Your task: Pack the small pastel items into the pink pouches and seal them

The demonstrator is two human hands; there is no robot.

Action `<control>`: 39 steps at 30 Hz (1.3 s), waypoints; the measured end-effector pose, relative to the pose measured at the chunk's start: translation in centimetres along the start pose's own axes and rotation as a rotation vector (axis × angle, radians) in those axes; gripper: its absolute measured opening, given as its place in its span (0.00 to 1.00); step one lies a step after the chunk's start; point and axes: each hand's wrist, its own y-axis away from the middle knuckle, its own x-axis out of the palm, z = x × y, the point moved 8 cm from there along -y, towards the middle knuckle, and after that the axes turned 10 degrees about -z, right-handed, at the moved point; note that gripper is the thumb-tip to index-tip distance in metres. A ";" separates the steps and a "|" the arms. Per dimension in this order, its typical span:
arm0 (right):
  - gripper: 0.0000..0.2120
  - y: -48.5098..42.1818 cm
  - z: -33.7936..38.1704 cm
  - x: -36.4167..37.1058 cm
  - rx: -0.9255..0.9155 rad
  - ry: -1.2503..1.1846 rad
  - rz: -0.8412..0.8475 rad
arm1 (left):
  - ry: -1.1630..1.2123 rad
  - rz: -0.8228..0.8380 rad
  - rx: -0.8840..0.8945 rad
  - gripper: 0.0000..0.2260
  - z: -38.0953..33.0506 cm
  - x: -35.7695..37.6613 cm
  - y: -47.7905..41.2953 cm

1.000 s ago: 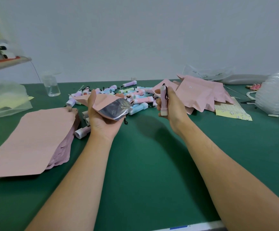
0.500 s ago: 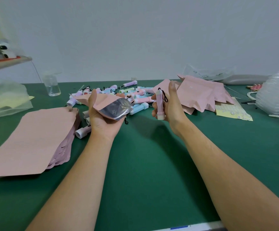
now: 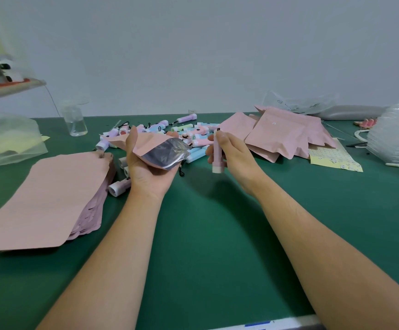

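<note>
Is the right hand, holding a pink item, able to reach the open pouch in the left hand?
Probably yes: the pouch gapes toward the right hand and its pink item; nothing shows between them. The left hand holds the pouch.

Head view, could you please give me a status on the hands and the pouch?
Left hand holds open pouch. Right hand grips pink item, not yet inside. Nothing between them.

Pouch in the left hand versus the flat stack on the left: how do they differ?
The held pouch is spread open, silver lining showing; the stack lies flat, showing only pink. The held pouch is one, gripped in the left hand above the table; the stack is many, resting on it. Both are pink outside.
</note>
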 end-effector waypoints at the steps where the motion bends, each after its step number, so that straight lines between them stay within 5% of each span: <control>1: 0.17 0.1 0.1 0.1 -0.012 0.012 -0.005 | 0.003 0.000 0.001 0.29 0.0 0.0 0.0; 11: 0.24 0.3 1.5 -0.1 -0.127 0.151 -0.008 | 0.011 0.020 0.008 0.28 -0.1 0.2 -0.1; 17: 0.12 0.4 1.3 0.2 -0.062 0.041 -0.013 | 0.002 0.036 0.007 0.28 0.0 0.4 0.0; 21: 0.17 0.2 1.1 0.0 -0.039 -0.028 -0.018 | 0.005 0.031 0.006 0.29 0.0 0.4 0.0; 30: 0.13 -0.8 0.5 -1.3 -0.179 0.283 -0.107 | 0.026 0.032 0.000 0.27 -0.1 0.3 -0.1; 34: 0.19 -0.8 -0.2 -1.1 -0.143 0.297 -0.060 | 0.044 0.048 -0.004 0.26 -0.2 0.3 -0.1; 39: 0.14 -0.6 0.0 -0.4 -0.170 0.337 -0.024 | 0.047 0.041 0.008 0.27 -0.3 0.3 -0.2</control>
